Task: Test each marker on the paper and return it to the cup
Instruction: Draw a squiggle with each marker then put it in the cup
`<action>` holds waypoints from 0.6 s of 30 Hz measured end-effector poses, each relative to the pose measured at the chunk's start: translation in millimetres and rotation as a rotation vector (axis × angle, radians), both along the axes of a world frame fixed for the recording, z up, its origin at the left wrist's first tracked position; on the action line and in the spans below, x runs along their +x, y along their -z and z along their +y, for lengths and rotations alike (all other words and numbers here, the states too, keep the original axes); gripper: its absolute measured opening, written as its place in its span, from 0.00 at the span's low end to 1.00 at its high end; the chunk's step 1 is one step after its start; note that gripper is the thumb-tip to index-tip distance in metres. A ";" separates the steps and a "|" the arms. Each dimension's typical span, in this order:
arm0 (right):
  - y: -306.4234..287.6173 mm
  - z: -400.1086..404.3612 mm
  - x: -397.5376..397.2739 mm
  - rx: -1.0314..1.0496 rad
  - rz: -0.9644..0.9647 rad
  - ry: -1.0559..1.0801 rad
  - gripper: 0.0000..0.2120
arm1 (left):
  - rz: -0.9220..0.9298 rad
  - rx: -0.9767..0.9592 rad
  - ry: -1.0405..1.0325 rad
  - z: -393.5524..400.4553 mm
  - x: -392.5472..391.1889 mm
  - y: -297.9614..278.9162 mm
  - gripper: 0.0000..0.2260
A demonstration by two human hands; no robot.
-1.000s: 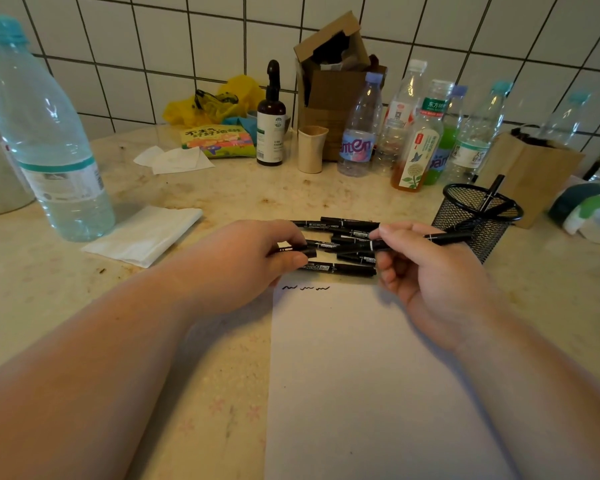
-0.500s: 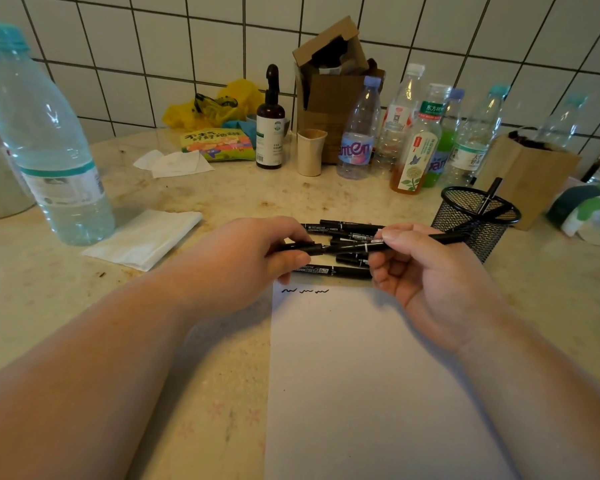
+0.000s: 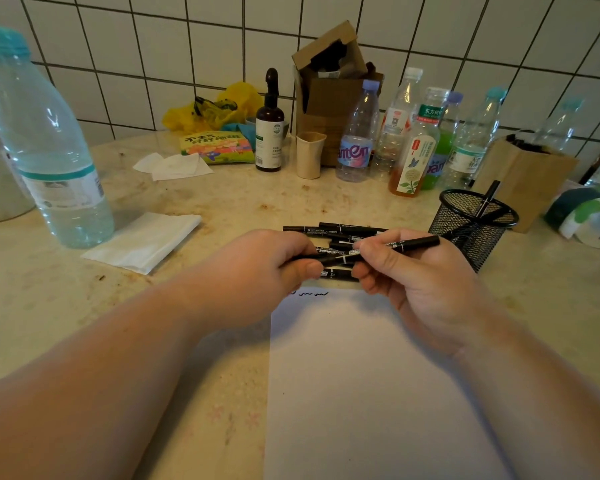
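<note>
I've got both hands on one marker [image 3: 347,258] above the paper's [image 3: 361,375] top edge: left hand [image 3: 274,268] pinches cap end, right hand [image 3: 409,271] grips barrel. Light, stiff, slick plastic imo, so hold mid-barrel w/ fingertips. Cup [image 3: 473,225] sits just right; other markers [image 3: 340,232] lie on the bench.

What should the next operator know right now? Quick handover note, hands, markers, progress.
Left hand and right hand both grip one black marker, held above the top edge of the paper; whether it is capped is unclear.
Pile of markers lies on the counter just beyond the paper.
Mesh cup stands to the right with at least one marker in it.
Done: three squiggles at the paper's top edge.
Left: test the held marker, put it in the cup, then work through the pile.
</note>
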State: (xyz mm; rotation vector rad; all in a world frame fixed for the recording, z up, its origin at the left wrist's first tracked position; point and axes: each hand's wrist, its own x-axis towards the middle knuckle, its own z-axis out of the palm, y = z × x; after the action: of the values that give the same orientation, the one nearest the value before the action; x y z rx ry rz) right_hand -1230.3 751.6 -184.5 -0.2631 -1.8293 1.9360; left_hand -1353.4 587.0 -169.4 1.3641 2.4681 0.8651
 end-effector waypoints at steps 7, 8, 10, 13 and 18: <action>-2.0 3.8 1.0 0.036 0.036 -0.029 0.06 | -0.144 0.051 0.018 0.4 1.5 1.5 0.08; -2.5 4.3 1.2 0.038 0.032 -0.038 0.06 | -0.168 0.055 0.020 0.5 1.5 1.0 0.09; -2.1 4.9 0.9 0.043 0.020 -0.038 0.06 | -0.193 0.055 0.023 1.3 0.9 0.2 0.09; -1.0 4.2 0.6 0.036 0.022 -0.009 0.07 | -0.142 0.051 0.016 4.2 -0.1 1.0 0.07; -10.4 14.1 2.6 -0.048 0.110 0.185 0.09 | 0.043 -0.063 -0.036 3.7 -0.3 3.5 0.04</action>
State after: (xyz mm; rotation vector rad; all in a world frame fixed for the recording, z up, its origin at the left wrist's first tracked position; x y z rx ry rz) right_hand -1227.7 765.7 -174.1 -0.3231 -1.6298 1.8313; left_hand -1353.8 590.8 -172.9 1.3348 2.5373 0.7668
